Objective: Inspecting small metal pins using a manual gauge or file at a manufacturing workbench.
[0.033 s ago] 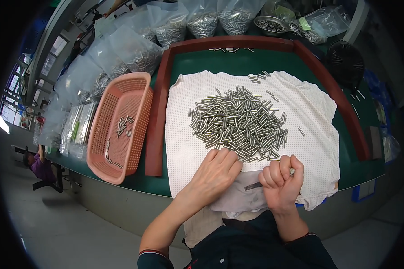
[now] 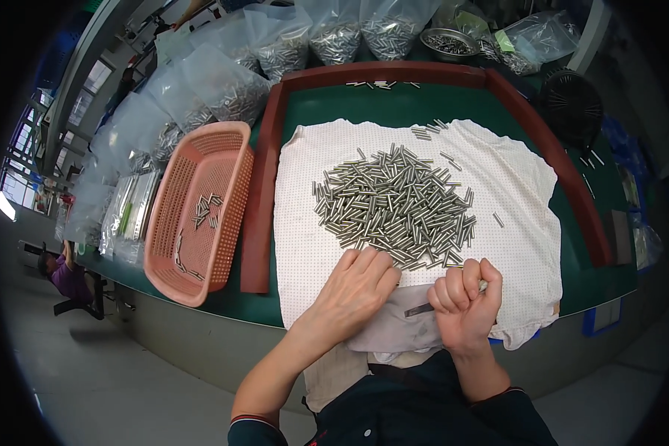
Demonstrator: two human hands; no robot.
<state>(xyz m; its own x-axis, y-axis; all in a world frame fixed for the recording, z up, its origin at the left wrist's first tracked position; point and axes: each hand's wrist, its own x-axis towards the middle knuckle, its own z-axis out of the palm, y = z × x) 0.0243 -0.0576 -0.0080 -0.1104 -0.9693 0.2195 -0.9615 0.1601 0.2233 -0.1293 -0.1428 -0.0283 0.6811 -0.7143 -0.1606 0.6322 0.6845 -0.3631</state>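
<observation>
In the head view, nothing has visibly changed, leaving the heap of metal pins (image 2: 394, 207) undisturbed toward the tabletop (image 2: 323, 104)'s front edge, the left hand (image 2: 355, 288) curled beside it, contents unclear, the right hand (image 2: 464, 306) clenched around a dark flat-bladed tool (image 2: 419, 309).

A long workbench with a dark green top (image 2: 320, 104) fills the middle, curving toward nine o'clock. Dark-framed windows with pale panes (image 2: 91, 93) stand between nine and ten, and a glowing white rectangular light (image 2: 6, 207) shows at nine. A broad grey beam (image 2: 61, 97) crosses at ten; a pale grey post (image 2: 593, 36) rises near two. Smooth grey floor (image 2: 149, 379) spreads from seven to eight, beneath a black chair (image 2: 78, 305).
</observation>
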